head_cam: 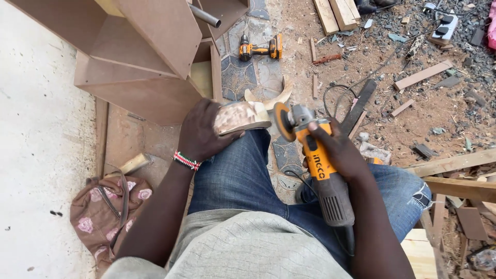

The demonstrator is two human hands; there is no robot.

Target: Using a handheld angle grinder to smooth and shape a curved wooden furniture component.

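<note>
My left hand grips a carved piece of light wood and holds it against my left knee. My right hand is closed around the orange and grey body of an angle grinder. The grinder's sanding disc sits right beside the end of the wood piece; whether they touch I cannot tell. A beaded bracelet circles my left wrist. I am seated, with blue jeans under both hands.
A brown board cabinet lies at the upper left. A cordless drill rests on the patterned floor ahead. A flowered brown bag lies at the lower left. Wood offcuts, planks and a power strip litter the dirt on the right.
</note>
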